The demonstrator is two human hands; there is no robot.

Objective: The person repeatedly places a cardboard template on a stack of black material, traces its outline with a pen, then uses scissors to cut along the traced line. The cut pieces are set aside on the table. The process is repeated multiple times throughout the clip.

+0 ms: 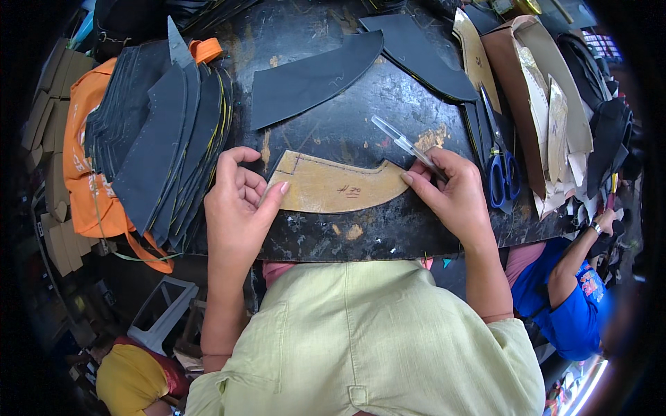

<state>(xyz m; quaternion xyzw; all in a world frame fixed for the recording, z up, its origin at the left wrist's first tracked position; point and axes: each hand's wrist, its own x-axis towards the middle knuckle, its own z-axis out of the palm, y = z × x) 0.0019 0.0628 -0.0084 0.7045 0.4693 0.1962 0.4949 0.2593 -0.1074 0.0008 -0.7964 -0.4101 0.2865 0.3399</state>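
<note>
A tan card pattern piece (326, 191), curved along its lower edge with dashed marks along the top, spans the gap between my hands at the front of the table. My left hand (239, 187) pinches its left end between thumb and fingers. At the right end, my right hand (451, 184) grips the pattern with the thumb and also holds a clear-barrelled pen (395, 134), pointing up and left. A dark edge shows under the pattern; whether it is a black piece or the tabletop, I cannot tell. Beyond lie two black cut pieces (312, 80) (423, 55).
Stacked black pieces (149, 132) rest on an orange bag (78, 149) at the left. Blue-handled scissors (501, 173) and a brown paper bag (503, 76) with card patterns lie on the right. A person in blue (572, 312) is at right; another in yellow (132, 378) at lower left.
</note>
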